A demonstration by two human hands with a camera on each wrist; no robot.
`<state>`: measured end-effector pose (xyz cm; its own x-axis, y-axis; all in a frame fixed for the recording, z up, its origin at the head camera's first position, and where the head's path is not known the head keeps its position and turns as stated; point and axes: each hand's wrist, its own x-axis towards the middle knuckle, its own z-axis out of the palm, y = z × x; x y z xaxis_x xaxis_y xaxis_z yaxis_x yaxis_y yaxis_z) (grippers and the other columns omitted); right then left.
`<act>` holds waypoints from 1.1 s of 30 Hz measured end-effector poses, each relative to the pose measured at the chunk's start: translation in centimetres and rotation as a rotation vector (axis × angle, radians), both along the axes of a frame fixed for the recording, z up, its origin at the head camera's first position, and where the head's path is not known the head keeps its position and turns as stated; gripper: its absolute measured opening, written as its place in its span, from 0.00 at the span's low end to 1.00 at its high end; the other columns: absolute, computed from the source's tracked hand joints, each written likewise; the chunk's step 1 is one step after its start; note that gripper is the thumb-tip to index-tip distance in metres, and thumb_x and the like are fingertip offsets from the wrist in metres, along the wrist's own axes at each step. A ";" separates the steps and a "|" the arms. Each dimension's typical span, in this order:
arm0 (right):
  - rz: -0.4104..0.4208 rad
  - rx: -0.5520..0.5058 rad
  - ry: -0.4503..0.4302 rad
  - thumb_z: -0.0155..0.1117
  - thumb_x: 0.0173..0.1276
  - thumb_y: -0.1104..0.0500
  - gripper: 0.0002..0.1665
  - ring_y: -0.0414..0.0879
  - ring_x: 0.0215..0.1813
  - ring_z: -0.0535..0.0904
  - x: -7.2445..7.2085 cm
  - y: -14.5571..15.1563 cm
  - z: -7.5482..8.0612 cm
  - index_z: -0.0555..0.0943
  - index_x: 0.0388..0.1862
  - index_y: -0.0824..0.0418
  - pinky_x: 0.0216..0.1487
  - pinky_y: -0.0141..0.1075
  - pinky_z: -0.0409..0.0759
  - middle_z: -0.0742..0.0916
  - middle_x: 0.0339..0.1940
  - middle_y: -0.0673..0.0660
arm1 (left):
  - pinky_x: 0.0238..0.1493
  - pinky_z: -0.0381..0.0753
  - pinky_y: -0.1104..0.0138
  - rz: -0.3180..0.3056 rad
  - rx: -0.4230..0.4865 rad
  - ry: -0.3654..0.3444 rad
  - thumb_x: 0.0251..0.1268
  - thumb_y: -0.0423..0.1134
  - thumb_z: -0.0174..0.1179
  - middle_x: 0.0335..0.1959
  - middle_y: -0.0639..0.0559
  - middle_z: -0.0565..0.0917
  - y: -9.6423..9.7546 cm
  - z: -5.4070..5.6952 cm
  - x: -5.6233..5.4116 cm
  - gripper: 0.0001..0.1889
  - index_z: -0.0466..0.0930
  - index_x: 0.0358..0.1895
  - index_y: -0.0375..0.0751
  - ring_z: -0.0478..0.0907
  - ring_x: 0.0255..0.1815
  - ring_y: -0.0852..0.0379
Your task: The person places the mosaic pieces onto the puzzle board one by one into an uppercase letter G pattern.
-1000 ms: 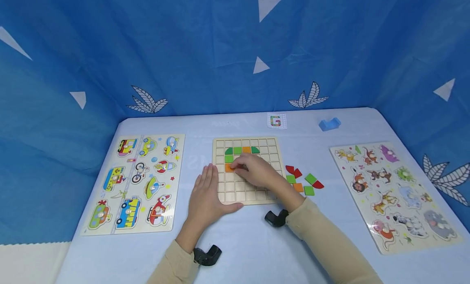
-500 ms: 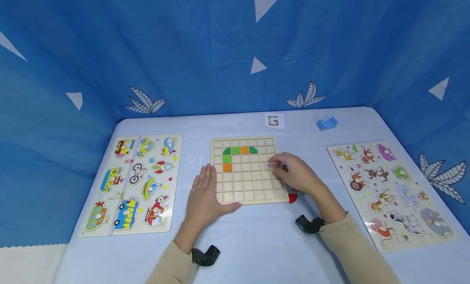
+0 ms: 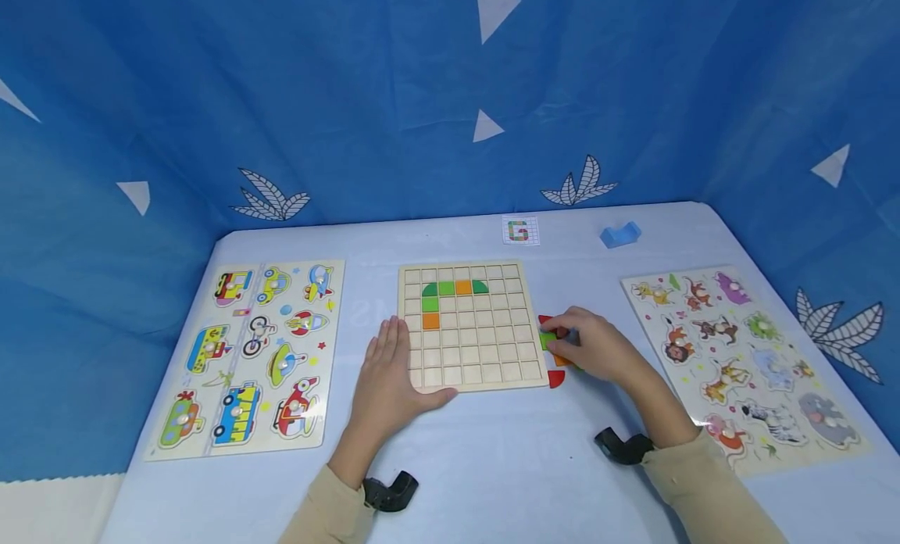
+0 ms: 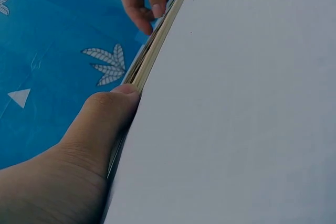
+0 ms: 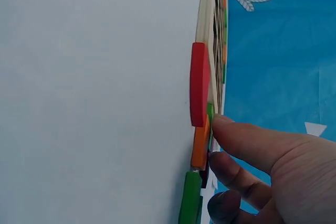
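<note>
A wooden grid board (image 3: 481, 337) lies in the middle of the table, with green and orange pieces set in its upper left cells; the lowest is an orange square (image 3: 430, 321). My left hand (image 3: 385, 380) rests flat against the board's left side, thumb along the front edge. To the right, my right hand (image 3: 598, 347) reaches over loose pieces, thumb and forefinger apart at a green square (image 3: 547, 340). Closer to me lies a red quarter-circle (image 3: 556, 379). The right wrist view shows an orange piece (image 5: 200, 148) just below the thumb tip. My right hand partly covers the pile.
A vehicle puzzle board (image 3: 333, 294) lies at left, an animal puzzle board (image 3: 643, 325) at right. Toward the back are a pattern card (image 3: 521, 230) showing a letter G and a blue block (image 3: 620, 234). A blue curtain (image 3: 380, 122) encloses the back and sides.
My right hand has left the orange square in the grid and moved right, off the board, to the loose pieces. My left hand stays at the board's edge.
</note>
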<state>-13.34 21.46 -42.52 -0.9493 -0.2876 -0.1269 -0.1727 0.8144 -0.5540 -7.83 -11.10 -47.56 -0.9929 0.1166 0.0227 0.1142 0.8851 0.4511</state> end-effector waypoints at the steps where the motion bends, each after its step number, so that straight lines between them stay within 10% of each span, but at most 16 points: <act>1: 0.002 -0.002 -0.005 0.70 0.65 0.59 0.17 0.46 0.42 0.74 0.0 0.0 -0.1 0.86 0.53 0.53 0.40 0.35 0.75 0.82 0.38 0.51 | 0.82 0.47 0.51 0.000 -0.003 0.000 0.39 0.81 0.63 0.82 0.42 0.44 0.0 0.0 0.0 0.71 0.45 0.79 0.35 0.38 0.84 0.46; 15: -0.001 -0.034 -0.032 0.70 0.65 0.62 0.11 0.48 0.48 0.75 -0.3 0.1 -0.2 0.81 0.45 0.50 0.54 0.43 0.78 0.83 0.43 0.50 | 0.81 0.47 0.51 0.006 0.011 0.015 0.38 0.81 0.63 0.82 0.41 0.46 0.1 0.4 -0.1 0.72 0.46 0.79 0.34 0.40 0.84 0.46; 33: 0.006 -0.133 -0.023 0.68 0.68 0.60 0.10 0.48 0.32 0.73 -1.7 -0.8 0.3 0.80 0.45 0.51 0.30 0.31 0.75 0.82 0.37 0.51 | 0.82 0.46 0.52 0.009 0.010 0.007 0.37 0.81 0.64 0.82 0.42 0.46 0.1 0.2 0.0 0.72 0.45 0.79 0.35 0.39 0.84 0.48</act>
<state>-15.02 20.70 -42.21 -0.9449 -0.3087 -0.1090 -0.1632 0.7329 -0.6605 -7.78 -11.03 -47.39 -0.9937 0.1077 0.0312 0.1099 0.8814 0.4594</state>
